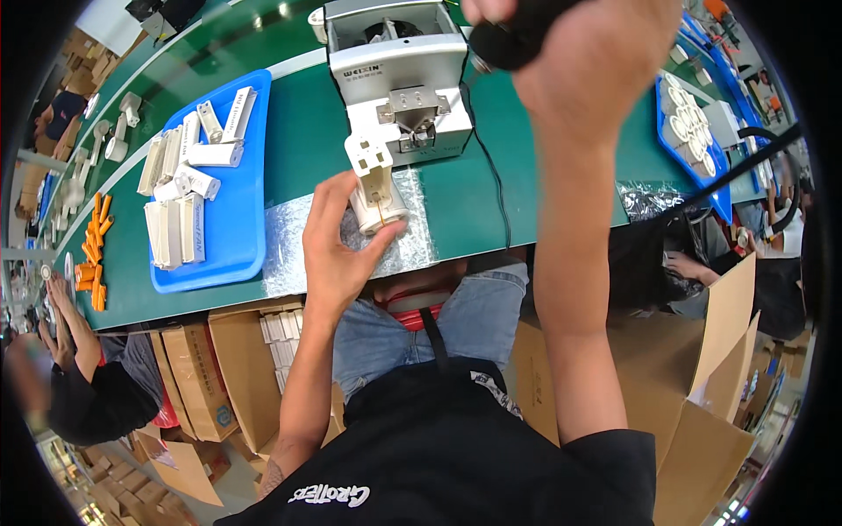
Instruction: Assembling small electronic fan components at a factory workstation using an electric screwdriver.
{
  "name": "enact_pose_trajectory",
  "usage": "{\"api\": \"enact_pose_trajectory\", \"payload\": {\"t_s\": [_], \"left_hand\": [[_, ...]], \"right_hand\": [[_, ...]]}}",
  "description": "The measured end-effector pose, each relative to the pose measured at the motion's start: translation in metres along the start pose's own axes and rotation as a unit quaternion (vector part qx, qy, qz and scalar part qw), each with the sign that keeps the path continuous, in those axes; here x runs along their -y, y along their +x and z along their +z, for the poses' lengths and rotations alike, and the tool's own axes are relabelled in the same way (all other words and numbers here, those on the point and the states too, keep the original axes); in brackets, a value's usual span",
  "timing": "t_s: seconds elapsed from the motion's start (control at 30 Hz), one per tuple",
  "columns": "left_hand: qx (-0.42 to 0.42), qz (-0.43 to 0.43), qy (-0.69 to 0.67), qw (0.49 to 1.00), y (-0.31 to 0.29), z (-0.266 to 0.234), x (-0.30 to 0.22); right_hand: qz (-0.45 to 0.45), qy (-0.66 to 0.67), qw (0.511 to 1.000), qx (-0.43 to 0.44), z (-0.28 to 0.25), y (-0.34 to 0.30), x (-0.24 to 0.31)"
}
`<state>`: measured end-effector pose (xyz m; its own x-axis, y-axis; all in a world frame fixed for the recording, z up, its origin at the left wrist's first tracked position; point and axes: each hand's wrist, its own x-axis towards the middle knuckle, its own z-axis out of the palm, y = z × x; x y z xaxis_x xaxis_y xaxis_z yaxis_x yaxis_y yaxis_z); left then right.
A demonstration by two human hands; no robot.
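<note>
My left hand (338,241) is closed around a white plastic housing (377,200) at the table's near edge. The housing stands tilted, its open inner side up, and a thin orange wire shows inside. Raised high at the upper right, my right hand (605,57) grips a black electric screwdriver (519,37). Part of that tool is cut off by the frame's top. Just beyond the housing sits a grey screw feeder (399,66) with a metal bracket on its front. Beneath the housing a silvery sheet (289,241) covers part of the green table.
On the left, a blue tray (253,202) holds several white pieces, with orange parts (96,250) beyond it. Another blue tray (721,188) at right carries round white parts (688,123). A black cable (500,180) runs beside the feeder. Co-workers sit on both sides; cardboard boxes (649,368) stand below.
</note>
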<state>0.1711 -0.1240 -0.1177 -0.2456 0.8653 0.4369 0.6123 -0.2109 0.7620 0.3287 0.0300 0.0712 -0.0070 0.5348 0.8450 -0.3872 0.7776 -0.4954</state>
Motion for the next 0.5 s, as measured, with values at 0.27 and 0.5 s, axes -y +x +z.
{"api": "enact_pose_trajectory", "payload": {"t_s": [0.27, 0.5], "left_hand": [[0.013, -0.019, -0.013, 1.0, -0.001, -0.002, 0.001], [0.01, -0.014, -0.031, 0.999, 0.0, -0.005, 0.0]], "right_hand": [[0.045, 0.144, 0.988, 0.028, 0.043, 0.001, -0.012], [-0.017, 0.088, 0.994, 0.054, 0.039, -0.012, -0.025]]}}
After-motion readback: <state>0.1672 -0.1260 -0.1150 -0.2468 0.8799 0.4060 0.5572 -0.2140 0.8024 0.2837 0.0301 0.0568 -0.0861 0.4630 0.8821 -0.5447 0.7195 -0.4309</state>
